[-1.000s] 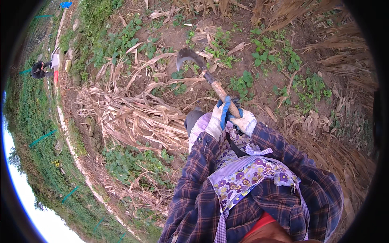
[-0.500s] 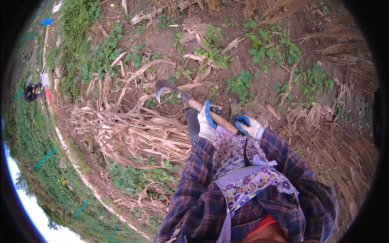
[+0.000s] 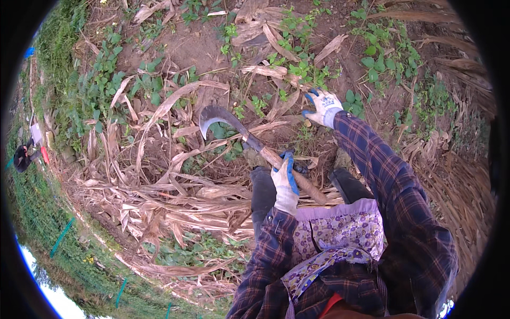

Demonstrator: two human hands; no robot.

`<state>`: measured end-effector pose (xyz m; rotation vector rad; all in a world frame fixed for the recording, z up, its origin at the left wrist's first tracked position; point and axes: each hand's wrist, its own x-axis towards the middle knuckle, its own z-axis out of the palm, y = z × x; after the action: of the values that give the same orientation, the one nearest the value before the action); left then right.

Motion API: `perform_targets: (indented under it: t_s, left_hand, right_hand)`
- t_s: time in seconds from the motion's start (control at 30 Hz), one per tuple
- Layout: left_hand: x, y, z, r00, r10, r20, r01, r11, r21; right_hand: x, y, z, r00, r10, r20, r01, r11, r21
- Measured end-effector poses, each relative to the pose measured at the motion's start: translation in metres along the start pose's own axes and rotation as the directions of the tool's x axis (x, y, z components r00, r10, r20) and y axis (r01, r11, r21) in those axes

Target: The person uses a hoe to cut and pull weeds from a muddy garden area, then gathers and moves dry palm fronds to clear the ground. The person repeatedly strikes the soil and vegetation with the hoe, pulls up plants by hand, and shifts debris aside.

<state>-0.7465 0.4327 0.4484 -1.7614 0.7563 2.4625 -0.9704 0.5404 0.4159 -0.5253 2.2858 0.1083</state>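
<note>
In my left hand (image 3: pixel 285 186), gloved in white and blue, is the wooden handle of a sickle (image 3: pixel 257 142). Its curved metal blade points toward the left, above dry leaves and low green plants. My right hand (image 3: pixel 323 107), in a matching glove, is stretched forward with its fingers apart. Just beyond those fingertips lies a dry corn stalk (image 3: pixel 289 77) on the soil; whether they touch it I cannot tell. The handle's lower end sticks out past my left hand, above my boots.
A heap of dry corn stalks (image 3: pixel 196 204) lies on the left. Standing dry stalks (image 3: pixel 451 196) line the right side. Green weeds (image 3: pixel 377 58) grow in the brown soil ahead. At the far left, a person in dark clothes (image 3: pixel 23 158) is beside a pale box.
My right hand has let go of the handle's end and reached forward to the ground. My left hand still grips the sickle, slightly lower in view. The view has shifted somewhat.
</note>
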Motion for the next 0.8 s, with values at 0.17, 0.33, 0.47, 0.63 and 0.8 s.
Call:
perform_targets:
  t_s: [0.17, 0.33, 0.47, 0.63, 0.8]
  left_hand:
    - [0.007, 0.023, -0.015, 0.985, 0.045, 0.167, -0.084, 0.968, 0.236]
    - [0.02, 0.068, -0.021, 0.967, -0.21, 0.145, 0.196, 0.975, 0.105]
    - [0.029, 0.097, -0.001, 0.973, -0.231, 0.031, 0.232, 0.972, -0.033]
    - [0.029, 0.091, -0.001, 0.986, -0.133, 0.096, 0.125, 0.988, 0.087]
    - [0.027, 0.085, -0.009, 0.94, -0.282, 0.191, 0.291, 0.957, -0.021]
  right_hand:
    - [0.155, -0.043, 0.018, 0.996, -0.045, -0.082, 0.028, 0.978, -0.206]
    - [0.245, -0.052, 0.045, 1.0, -0.015, -0.006, 0.011, 0.938, -0.347]
    - [0.226, -0.039, 0.091, 0.998, -0.062, -0.003, 0.056, 0.911, -0.408]
    - [0.153, -0.014, 0.123, 0.933, -0.208, 0.292, 0.341, 0.768, -0.542]
    - [0.155, -0.048, 0.059, 0.901, -0.275, 0.335, 0.424, 0.719, -0.55]
